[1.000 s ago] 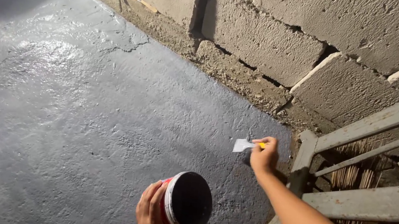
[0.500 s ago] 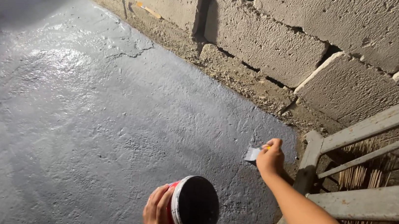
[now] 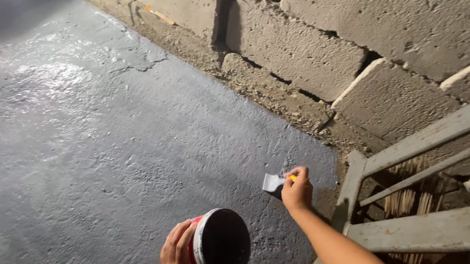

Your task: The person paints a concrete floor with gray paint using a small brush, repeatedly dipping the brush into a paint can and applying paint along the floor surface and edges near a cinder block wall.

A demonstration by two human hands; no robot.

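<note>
While its pale blade pointed left, away from the wall side, the single scraper (image 3: 274,182) lay with its long axis roughly level across the view, its yellow handle pinched in the right hand (image 3: 297,191) just above the dark wet floor (image 3: 101,135). That arm reached forward from the lower right, wrist bent down. One red bucket (image 3: 220,245), mouth tilted up, was gripped at its side by the left hand (image 3: 176,255). One grey railing (image 3: 415,186) stood beside the block wall (image 3: 314,47).

Right hand (image 3: 297,192) drew brush (image 3: 273,183) leftward — nearer bucket (image 3: 218,244).
</note>
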